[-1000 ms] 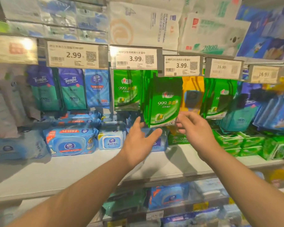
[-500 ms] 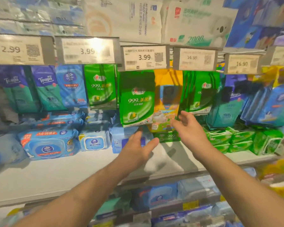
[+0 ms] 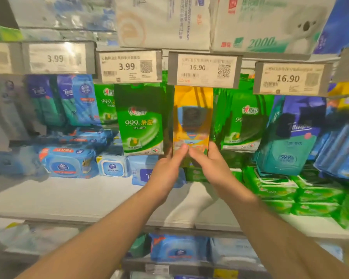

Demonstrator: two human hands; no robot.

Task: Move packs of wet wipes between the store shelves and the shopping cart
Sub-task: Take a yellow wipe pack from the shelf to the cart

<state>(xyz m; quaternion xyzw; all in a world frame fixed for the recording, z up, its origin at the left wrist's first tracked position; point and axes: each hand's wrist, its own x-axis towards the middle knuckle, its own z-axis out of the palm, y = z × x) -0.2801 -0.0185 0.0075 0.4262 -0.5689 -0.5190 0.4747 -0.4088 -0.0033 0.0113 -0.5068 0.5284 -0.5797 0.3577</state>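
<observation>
Left hand: centre frame, fingers straight and raised, tips touching the lower edge of the yellow pack; not curled round it. Right hand: just beside the left, thumb on the front of the same lower edge; whether the fingers behind close into a pinch cannot be told, as the pack hides them. Yellow pack: hangs upright at mid-frame below the 16.90 tag, between a green pack to its left and a green row to its right, touching both. Handling, as judged: a flat soft film pouch, light, glossy and likely slippery, bending at the corners; the damp contents would give under pressure but not break. Best hold: lower edge pinched front and back with one hand, the other steadying a side, then lifted up and forward to clear its hanger, which is hidden behind the tag. Shelf: pale board under the hands, blue tubs at left, green stacks at lower right. Cart: not in view.
</observation>
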